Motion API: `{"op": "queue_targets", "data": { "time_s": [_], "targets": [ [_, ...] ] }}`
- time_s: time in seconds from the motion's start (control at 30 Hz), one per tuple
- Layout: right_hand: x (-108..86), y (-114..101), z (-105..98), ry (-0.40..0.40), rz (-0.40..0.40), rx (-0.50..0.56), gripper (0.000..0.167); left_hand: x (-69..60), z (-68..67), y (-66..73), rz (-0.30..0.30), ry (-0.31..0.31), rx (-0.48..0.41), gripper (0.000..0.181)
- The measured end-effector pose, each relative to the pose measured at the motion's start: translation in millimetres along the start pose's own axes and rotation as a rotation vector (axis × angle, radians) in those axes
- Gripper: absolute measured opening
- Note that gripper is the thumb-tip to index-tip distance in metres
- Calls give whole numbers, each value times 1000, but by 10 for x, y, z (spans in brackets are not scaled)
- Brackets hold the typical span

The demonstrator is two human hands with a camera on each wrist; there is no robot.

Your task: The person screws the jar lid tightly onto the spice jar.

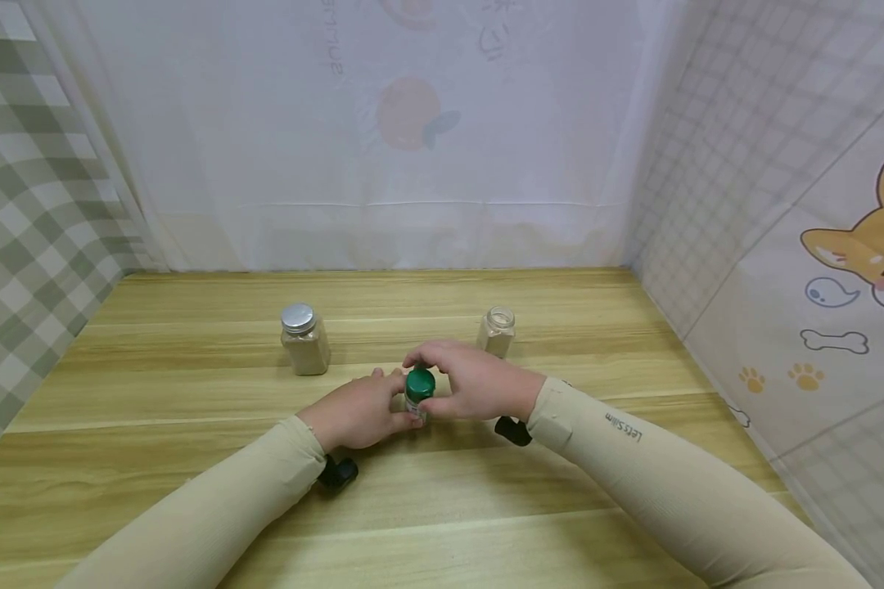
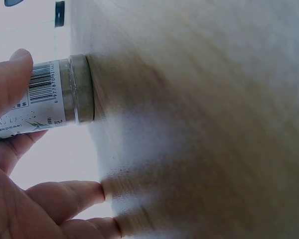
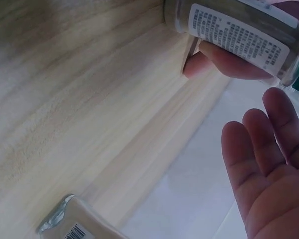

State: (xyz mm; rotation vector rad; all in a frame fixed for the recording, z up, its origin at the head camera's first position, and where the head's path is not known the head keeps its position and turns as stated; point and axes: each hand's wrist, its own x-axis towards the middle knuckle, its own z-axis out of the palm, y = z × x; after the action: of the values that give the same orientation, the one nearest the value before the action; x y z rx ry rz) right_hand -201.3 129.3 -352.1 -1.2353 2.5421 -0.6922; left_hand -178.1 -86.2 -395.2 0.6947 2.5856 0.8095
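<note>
A small clear jar with a green cap (image 1: 421,382) stands upright on the table between both hands. Its white label with a barcode (image 2: 42,89) shows in the left wrist view, and greyish-green powder is visible near the base. My left hand (image 1: 364,411) grips the jar's body from the left between thumb and fingers, its lower fingertips touching the table. From the right, my right hand (image 1: 479,380) curves its thumb and index finger around the cap. In the right wrist view its other fingers (image 3: 261,144) extend away from the jar, while the cap is mostly cut off.
A square jar with a silver lid (image 1: 305,342) stands at the back left, filled with beige powder. Behind my right hand is a lidless jar (image 1: 496,335), partly hidden. White cloth (image 1: 412,237) hangs along the table's far edge, and patterned cloth walls flank both sides.
</note>
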Motion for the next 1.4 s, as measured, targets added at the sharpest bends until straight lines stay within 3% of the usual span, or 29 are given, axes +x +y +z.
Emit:
{"op": "queue_targets", "data": {
  "time_s": [0.1,0.27,0.57,0.8,1.13,1.4],
  "targets": [
    [1,2,-12,-5,-31,-7,45,1,0,3,-2,0,5,34],
    [4,5,-21,0,-68,-30,37,2,0,2,-11,-7,10,39],
    [12,10,-1,8,-34,-40,30,-2,-3,1,-28,-6,1,34],
    [17,8,14,29,-18,-21,25,-8,-1,-7,4,2,7,25],
    [3,5,-10,-13,2,-7,46,-3,11,-13,20,4,-2,26],
    [-3,3,-32,-3,-60,-28,32,-2,10,-7,-15,3,0,31]
  ]
}}
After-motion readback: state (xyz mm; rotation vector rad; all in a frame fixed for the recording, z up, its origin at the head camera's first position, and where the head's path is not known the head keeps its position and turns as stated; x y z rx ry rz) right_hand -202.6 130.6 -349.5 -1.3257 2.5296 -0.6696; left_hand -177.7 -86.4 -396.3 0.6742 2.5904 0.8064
